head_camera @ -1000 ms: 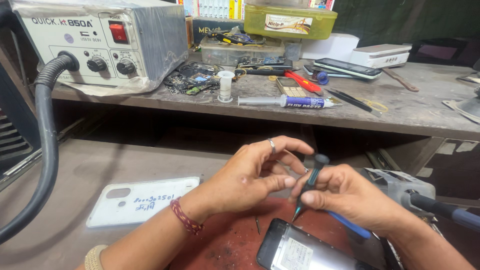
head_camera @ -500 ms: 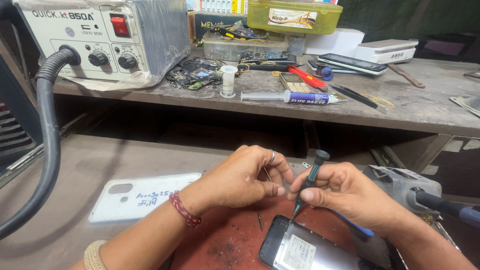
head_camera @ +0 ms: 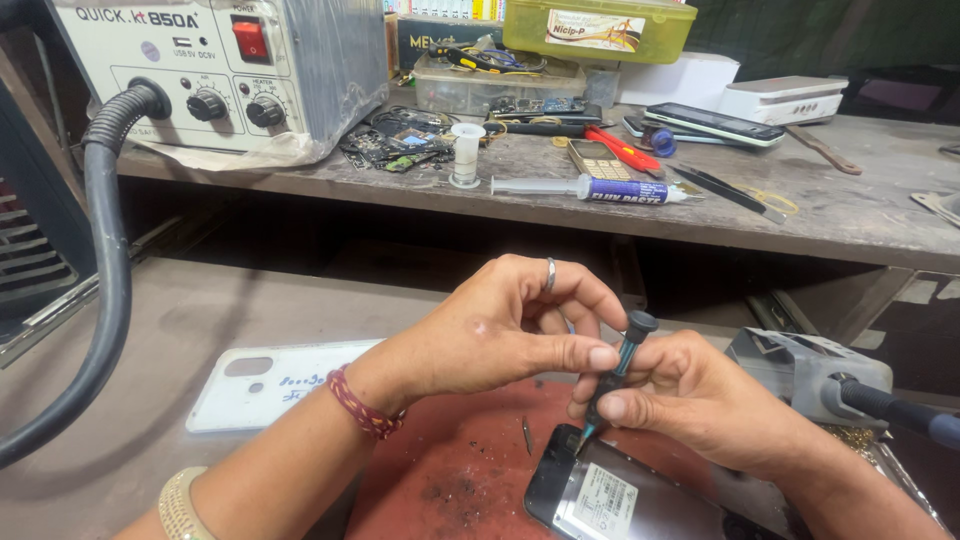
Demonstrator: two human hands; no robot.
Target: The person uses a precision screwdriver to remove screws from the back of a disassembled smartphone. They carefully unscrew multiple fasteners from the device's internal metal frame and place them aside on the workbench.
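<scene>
My right hand [head_camera: 690, 395] grips a small dark screwdriver [head_camera: 614, 370] upright, its tip resting on the top corner of an opened phone [head_camera: 620, 495] that lies on a red mat [head_camera: 450, 480]. My left hand [head_camera: 495, 335], with a ring and a red thread bracelet, pinches the upper shaft of the screwdriver just below its round cap. A tiny loose screw or bit [head_camera: 526, 433] lies on the mat beside the phone.
A white phone back cover [head_camera: 270, 385] lies at the left. A grey hot-air station [head_camera: 220, 70] with a black hose [head_camera: 105, 260] stands on the raised shelf [head_camera: 880, 215], among a syringe tube [head_camera: 590, 188], tweezers, phones and boxes. A soldering stand [head_camera: 810, 365] sits at the right.
The screwdriver has come down and its tip now rests on the phone's corner. Both hands shifted slightly lower and to the right, staying on the tool.
</scene>
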